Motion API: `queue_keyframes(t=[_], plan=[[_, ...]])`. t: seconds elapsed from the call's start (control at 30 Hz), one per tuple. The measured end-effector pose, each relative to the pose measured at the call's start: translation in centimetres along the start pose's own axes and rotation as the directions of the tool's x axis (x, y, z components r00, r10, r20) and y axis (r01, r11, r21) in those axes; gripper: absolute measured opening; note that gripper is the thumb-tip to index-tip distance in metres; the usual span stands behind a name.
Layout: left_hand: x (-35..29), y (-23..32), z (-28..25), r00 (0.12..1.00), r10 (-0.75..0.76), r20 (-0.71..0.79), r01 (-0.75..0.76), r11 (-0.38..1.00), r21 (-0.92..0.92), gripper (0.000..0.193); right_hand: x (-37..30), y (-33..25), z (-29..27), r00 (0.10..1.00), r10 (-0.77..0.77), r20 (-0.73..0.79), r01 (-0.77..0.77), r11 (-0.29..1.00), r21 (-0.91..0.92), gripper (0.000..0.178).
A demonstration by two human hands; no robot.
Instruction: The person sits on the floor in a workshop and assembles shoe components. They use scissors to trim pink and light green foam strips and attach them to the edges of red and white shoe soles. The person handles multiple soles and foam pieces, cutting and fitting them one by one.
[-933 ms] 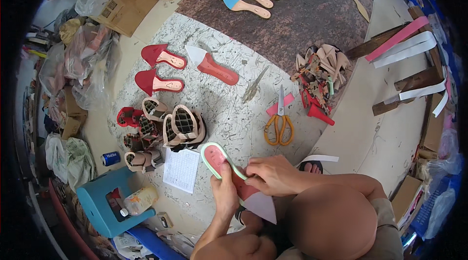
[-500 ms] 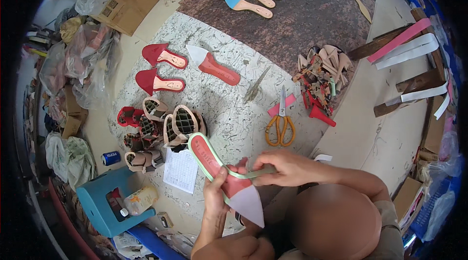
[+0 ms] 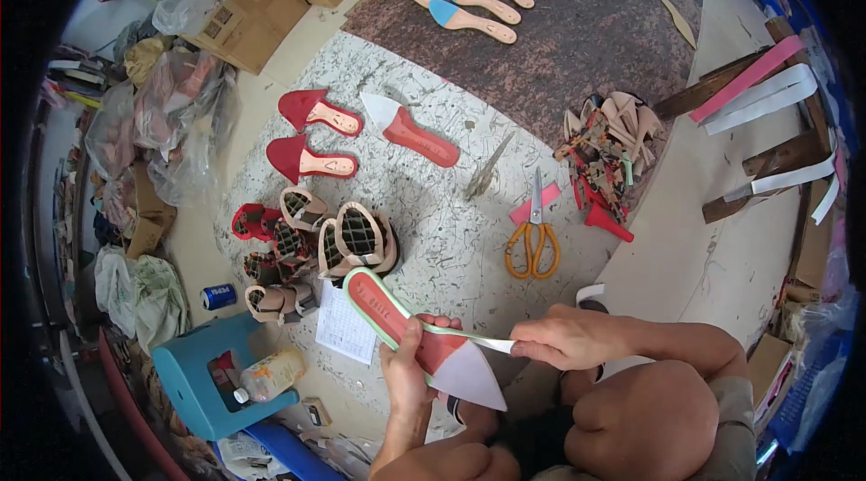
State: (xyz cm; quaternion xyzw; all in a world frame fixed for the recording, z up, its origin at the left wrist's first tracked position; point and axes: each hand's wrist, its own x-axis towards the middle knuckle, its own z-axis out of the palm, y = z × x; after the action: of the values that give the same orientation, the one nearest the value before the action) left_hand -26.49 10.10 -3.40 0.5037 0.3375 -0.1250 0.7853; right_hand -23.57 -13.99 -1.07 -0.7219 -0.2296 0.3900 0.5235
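Observation:
My left hand (image 3: pixel 408 366) grips a pointed shoe insole (image 3: pixel 462 375), thumb on top and fingers beneath. Its heel part is red, its pointed toe is white, and a pale green edging runs round the heel. From the insole's side a narrow pale strip (image 3: pixel 483 338) stretches out to the right, whitish at its far end. My right hand (image 3: pixel 561 337) is closed on that end, knuckles up, clear of the insole. A similar red and white insole (image 3: pixel 419 138) lies on the board beyond, beside two dark red-toed pieces (image 3: pixel 316 113).
Orange-handled scissors (image 3: pixel 534 247) lie near a heap of scraps (image 3: pixel 609 147). Strappy shoe uppers (image 3: pixel 359 238) and a written sheet (image 3: pixel 345 326) are at the left, by a teal stool (image 3: pixel 194 382) holding a bottle (image 3: pixel 271 375). Several blue-tipped insoles (image 3: pixel 474 26) lie on the dark mat.
My right hand has moved right, away from the insole, and a longer length of strip now stretches between my hands. The whole view has shifted slightly.

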Motion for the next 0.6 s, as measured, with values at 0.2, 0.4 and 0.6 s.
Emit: queue_keyframes(t=[0.2,0.4,0.6], plan=[[-0.2,0.2,0.0,0.989,0.146,-0.025,-0.141,0.982,0.126,0.035,0.1,0.0,0.7,0.992,-0.115,-0.041,0.113,0.992,-0.057,0.024],[-0.2,0.2,-0.1,0.978,0.193,-0.084,-0.184,0.978,0.102,0.029,0.6,0.1,1.4,0.983,-0.181,-0.006,0.179,0.977,-0.112,0.027],[-0.4,0.3,0.4,0.961,0.223,-0.163,-0.209,0.973,0.099,0.029,1.0,-0.8,1.8,0.986,-0.161,0.044,0.166,0.971,-0.173,0.042]])
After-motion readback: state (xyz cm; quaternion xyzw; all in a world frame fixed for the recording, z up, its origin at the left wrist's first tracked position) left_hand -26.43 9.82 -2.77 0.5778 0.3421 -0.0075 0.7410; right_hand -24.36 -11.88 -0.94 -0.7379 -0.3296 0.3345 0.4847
